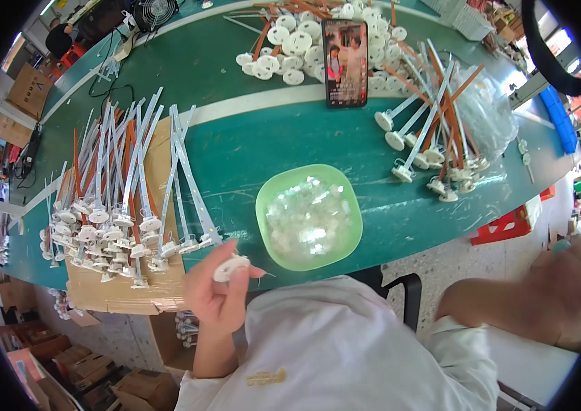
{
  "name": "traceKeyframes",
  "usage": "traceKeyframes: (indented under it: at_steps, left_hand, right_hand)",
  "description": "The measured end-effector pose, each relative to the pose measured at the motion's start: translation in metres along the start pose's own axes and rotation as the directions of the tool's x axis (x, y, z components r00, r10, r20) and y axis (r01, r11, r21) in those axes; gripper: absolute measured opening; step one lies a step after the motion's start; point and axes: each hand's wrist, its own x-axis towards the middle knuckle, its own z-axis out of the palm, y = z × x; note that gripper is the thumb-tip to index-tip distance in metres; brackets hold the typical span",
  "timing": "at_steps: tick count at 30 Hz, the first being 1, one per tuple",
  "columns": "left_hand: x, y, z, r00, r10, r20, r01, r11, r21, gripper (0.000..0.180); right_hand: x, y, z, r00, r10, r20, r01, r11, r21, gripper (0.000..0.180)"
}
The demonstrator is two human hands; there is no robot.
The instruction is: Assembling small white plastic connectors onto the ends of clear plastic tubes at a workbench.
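Right hand (564,288) blurred at frame edge, grip indiscernible. Left hand (218,288) pinches white disc part (230,267); green bowl (309,216) beside.

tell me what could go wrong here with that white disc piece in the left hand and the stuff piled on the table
1. The left hand pinches the white disc piece past the table edge; a slip would likely drop it on the floor.
2. The green bowl of small clear parts sits near that edge, so an elbow might tip it.
3. The right hand is far out to the side and blurred, so it cannot steady anything.
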Motion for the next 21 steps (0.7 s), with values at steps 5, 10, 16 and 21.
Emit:
traceKeyframes:
  at_steps: [5,10,16,21]
  left_hand:
    - [-0.005,-0.01,0.001,0.996,0.038,0.077,-0.052,0.983,0.179,0.035]
    - [0.0,-0.009,0.018,0.991,0.07,0.118,-0.098,0.964,0.247,0.034]
    - [0.007,-0.014,0.026,0.974,0.044,0.22,-0.102,0.96,0.26,0.037]
    - [0.018,-0.017,0.032,0.976,0.03,0.214,-0.094,0.951,0.295,0.039]
  right_hand:
    - [-0.059,-0.1,0.183,0.487,0.029,0.873,-0.588,0.75,0.303,0.023]
    - [-0.065,-0.123,0.187,0.483,-0.118,0.868,-0.238,0.936,0.26,0.022]
    - [-0.076,-0.118,0.18,0.471,-0.162,0.867,-0.447,0.803,0.394,0.024]
    - [-0.082,-0.119,0.177,0.577,-0.023,0.816,-0.543,0.736,0.405,0.023]
